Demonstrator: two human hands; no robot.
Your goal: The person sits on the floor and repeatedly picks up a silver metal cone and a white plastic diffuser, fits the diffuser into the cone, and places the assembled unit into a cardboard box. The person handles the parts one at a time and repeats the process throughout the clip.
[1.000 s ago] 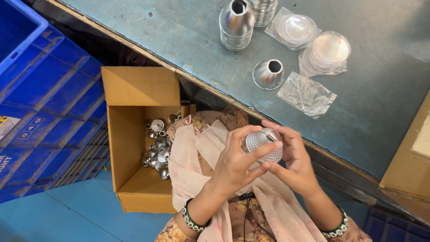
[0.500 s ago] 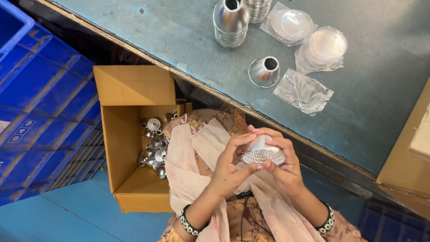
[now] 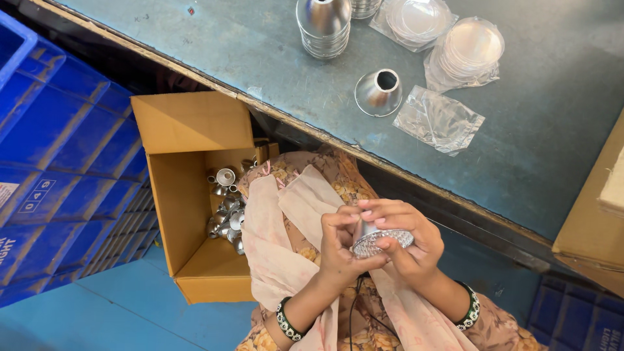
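Over my lap, both hands grip a small silver cone reflector [image 3: 380, 239] with a faceted, sparkling wide rim turned toward me. My left hand [image 3: 339, 247] wraps its left side, fingertips on the narrow top. My right hand [image 3: 409, 244] cups the right side with fingers curled over the rim. On the grey table edge above stands one loose metal cone [image 3: 379, 93], narrow end up, beside an empty clear plastic bag [image 3: 439, 120].
An open cardboard box [image 3: 188, 195] at my left holds several metal cones. Blue plastic crates [image 3: 58, 162] are stacked farther left. A stack of metal cones [image 3: 323, 26] and bagged clear round lenses [image 3: 471, 49] sit on the table; another cardboard box [image 3: 595, 221] is at right.
The reflector has been tilted and lowered slightly in my hands, its faceted rim now facing more downward-right. The view has shifted a little; the table items have not moved.
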